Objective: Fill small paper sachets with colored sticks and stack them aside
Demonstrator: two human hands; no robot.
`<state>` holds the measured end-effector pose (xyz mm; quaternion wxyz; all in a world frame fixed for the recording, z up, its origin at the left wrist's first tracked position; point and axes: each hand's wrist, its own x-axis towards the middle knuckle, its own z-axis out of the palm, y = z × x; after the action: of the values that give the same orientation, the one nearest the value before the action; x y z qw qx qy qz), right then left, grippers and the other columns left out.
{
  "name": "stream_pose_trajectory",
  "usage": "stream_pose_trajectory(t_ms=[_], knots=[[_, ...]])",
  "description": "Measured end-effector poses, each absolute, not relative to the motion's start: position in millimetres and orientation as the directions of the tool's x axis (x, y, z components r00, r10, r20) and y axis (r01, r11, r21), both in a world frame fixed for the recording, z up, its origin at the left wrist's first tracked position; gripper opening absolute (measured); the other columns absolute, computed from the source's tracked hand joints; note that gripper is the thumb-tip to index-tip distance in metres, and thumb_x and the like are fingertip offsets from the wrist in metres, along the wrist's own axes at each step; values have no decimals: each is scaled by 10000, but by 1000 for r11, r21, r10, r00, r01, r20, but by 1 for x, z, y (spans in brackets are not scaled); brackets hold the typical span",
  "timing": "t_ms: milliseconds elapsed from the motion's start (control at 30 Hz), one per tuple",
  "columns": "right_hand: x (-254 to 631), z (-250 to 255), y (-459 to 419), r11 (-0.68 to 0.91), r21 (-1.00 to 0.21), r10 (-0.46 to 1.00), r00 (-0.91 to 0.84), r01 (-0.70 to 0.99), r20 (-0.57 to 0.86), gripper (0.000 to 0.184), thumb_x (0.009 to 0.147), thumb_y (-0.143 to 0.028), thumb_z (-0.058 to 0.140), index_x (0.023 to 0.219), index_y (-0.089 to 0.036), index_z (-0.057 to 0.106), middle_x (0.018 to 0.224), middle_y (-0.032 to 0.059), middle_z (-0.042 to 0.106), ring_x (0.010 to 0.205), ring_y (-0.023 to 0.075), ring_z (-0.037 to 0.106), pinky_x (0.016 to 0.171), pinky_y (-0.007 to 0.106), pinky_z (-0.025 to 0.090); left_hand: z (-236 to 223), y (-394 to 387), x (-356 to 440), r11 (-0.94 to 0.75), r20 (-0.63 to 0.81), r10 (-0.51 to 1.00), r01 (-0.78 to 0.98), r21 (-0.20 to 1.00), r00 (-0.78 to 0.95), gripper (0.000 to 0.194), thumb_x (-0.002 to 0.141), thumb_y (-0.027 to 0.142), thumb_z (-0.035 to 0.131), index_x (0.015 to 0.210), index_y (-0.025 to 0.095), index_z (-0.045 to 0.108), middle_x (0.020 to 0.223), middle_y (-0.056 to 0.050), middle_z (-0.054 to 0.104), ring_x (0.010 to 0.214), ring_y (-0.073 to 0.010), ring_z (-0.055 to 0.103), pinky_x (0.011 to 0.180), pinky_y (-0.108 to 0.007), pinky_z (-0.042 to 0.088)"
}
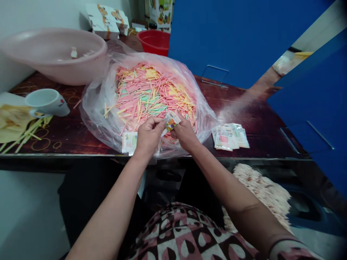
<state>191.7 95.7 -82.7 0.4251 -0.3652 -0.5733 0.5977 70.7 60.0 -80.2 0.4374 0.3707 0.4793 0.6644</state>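
Observation:
Both my hands meet over the near edge of a clear plastic bag (94, 108) heaped with pink, yellow and green sticks (151, 94). My left hand (148, 135) and my right hand (184, 133) pinch a small printed packet (171, 121) between their fingers. Another small packet (129, 142) lies under my left wrist at the bag's edge.
A pile of filled packets (230, 136) lies right of the bag on the dark table (265, 126). A pink basin (54, 54), a white cup (47, 102), yellow sticks (24, 133) and a red bowl (154, 41) stand left and behind. Blue panels (230, 36) rise at the right. A heap of packets (260, 191) sits below the table.

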Motion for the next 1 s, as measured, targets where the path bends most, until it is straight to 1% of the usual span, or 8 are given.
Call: stream_pose_trajectory(t_ms=[100, 200, 400, 533, 633, 800, 900, 1000], knots=[[189, -82, 95, -12, -980, 948, -315, -197, 52, 362, 828, -518, 679, 781, -245, 445, 575, -109, 332, 455, 58, 234, 434, 208, 213, -78, 59, 70, -117, 17, 955, -325, 939, -295, 318, 620, 381, 910, 738, 166, 708, 697, 9, 692, 654, -123, 606, 637, -238, 481], [198, -84, 102, -31, -973, 966, -256, -231, 30, 440, 846, -621, 683, 793, -242, 464, 535, -102, 420, 421, 63, 315, 407, 209, 232, -75, 56, 67, -113, 7, 956, -345, 932, -293, 331, 608, 369, 919, 755, 167, 702, 706, 10, 685, 655, -118, 605, 637, -236, 484], [223, -74, 113, -6, -959, 971, -232, -282, 62, 465, 837, -665, 707, 885, -227, 559, 638, -40, 593, 525, 113, 548, 449, 233, 400, -72, 55, 60, -172, 55, 932, -302, 938, -358, 265, 573, 267, 880, 725, 182, 680, 683, 29, 643, 630, -99, 560, 612, -217, 457], [227, -61, 108, -34, -965, 965, -260, -261, 36, 432, 819, -606, 750, 913, -241, 540, 623, -86, 496, 481, 84, 446, 426, 218, 346, -76, 56, 59, -155, 50, 935, -275, 949, -351, 269, 581, 262, 879, 718, 192, 659, 668, 35, 611, 598, -93, 516, 578, -211, 419], [228, -54, 103, -19, -985, 964, -265, -170, 28, 427, 827, -614, 738, 933, -246, 549, 599, -108, 406, 453, 67, 299, 413, 215, 251, -80, 57, 59, -147, 63, 941, -235, 961, -333, 273, 596, 258, 881, 732, 196, 653, 706, 28, 607, 611, -95, 509, 580, -216, 415], [228, -51, 100, 285, -952, 925, -293, 113, 242, 475, 790, -670, 748, 863, -213, 639, 735, -23, 580, 665, 117, 494, 594, 248, 403, -82, 56, 58, -150, 96, 942, -146, 978, -322, 237, 643, 274, 848, 754, 197, 654, 746, 27, 580, 613, -97, 492, 589, -232, 413], [230, -53, 101, 331, -916, 889, -399, 225, 223, 469, 804, -661, 740, 784, -203, 642, 741, -9, 610, 717, 140, 536, 654, 271, 422, -82, 55, 57, -171, 141, 937, -66, 983, -320, 193, 669, 262, 822, 761, 197, 666, 819, 10, 598, 670, -108, 504, 604, -233, 402], [232, -55, 101, 344, -898, 903, -358, 275, 236, 396, 826, -594, 743, 821, -208, 655, 778, -6, 637, 748, 150, 559, 686, 279, 430, -83, 55, 56, -196, 192, 926, 21, 980, -324, 162, 695, 238, 808, 755, 201, 661, 885, -8, 623, 747, -130, 523, 646, -241, 420]])
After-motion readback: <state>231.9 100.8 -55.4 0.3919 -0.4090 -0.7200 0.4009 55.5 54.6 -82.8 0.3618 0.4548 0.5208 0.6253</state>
